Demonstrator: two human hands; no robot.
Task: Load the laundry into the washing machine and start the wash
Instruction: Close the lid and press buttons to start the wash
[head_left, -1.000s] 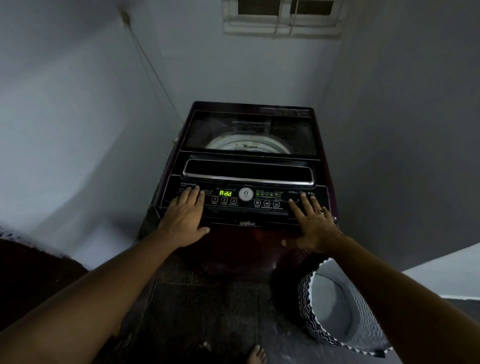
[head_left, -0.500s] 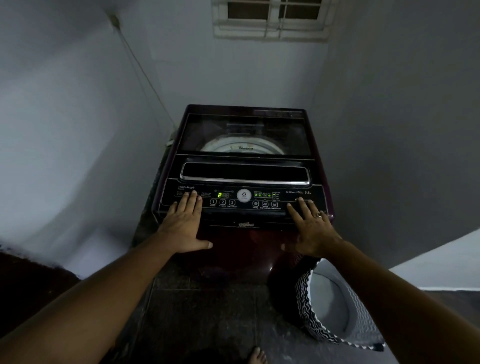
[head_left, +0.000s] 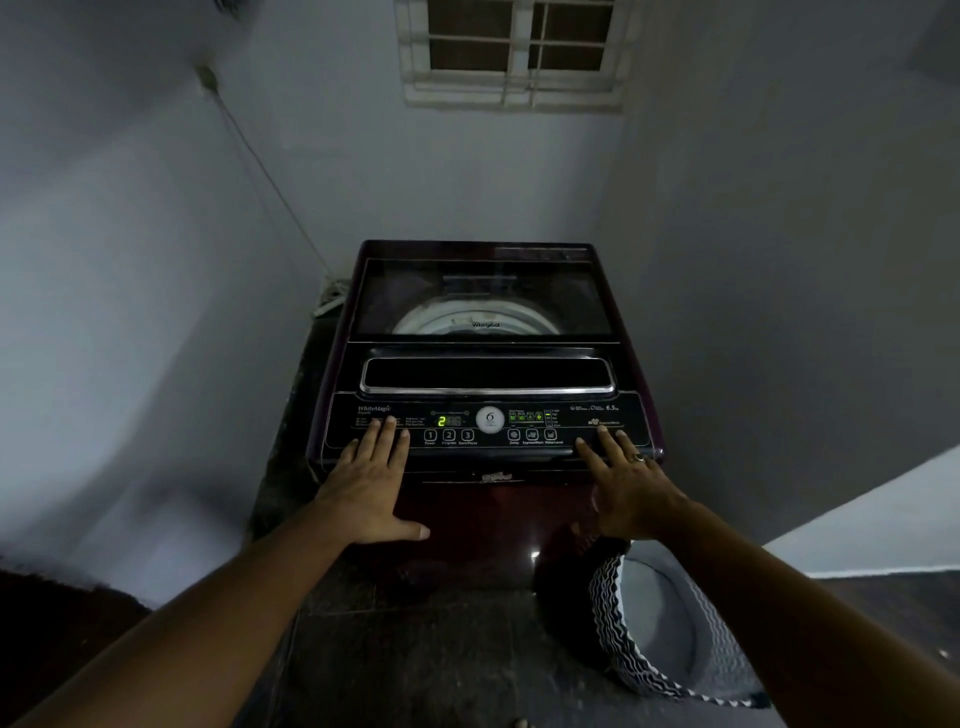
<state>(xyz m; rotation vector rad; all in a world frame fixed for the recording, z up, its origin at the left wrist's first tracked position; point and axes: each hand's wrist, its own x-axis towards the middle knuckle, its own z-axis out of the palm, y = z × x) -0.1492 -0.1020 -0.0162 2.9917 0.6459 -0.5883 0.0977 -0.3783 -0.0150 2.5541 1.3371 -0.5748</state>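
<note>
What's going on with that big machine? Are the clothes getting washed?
A person stands at the washing machine. The left hand and the right hand rest straight fingers on the control panel, one near each end. The glass lid is shut, and the little display glows with a green 2. The zigzag laundry basket on the floor beside the machine looks empty. Whether the wash is running cannot be told.
</note>
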